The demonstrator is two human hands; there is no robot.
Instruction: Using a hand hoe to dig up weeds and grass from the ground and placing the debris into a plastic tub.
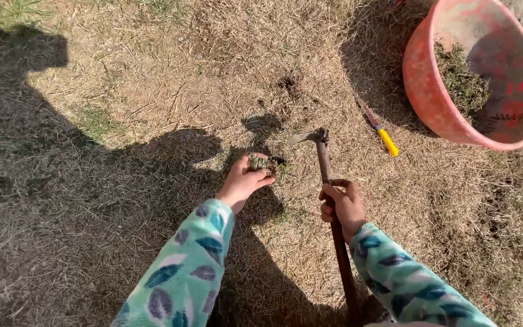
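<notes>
Dry, straw-coloured grass (152, 79) is spread over the whole ground, flattened and fibrous, with bare soil shown in small dug spots ahead of the hands. Far to the right of the grips and beyond them, a large orange plastic tub (422, 72) is seen, round, scuffed, and partly filled with pulled greenery. Between the tub and the right hand, a small tool with a yellow handle (387, 142) is laid on the grass.

A long hoe (327, 175) with a rusty brown shaft and a small metal blade is held by the right hand (341, 206); this grip is wrapped closed around the shaft, the blade standing just beyond the left hand. A tuft of weed (259, 162), green and clumpy, is pinched by the left hand (244, 180), low at the ground beside a small hole.

The pulling step is judged to be in hand. For the lifting of the tuft, a firm pinch near the roots would be needed.
</notes>
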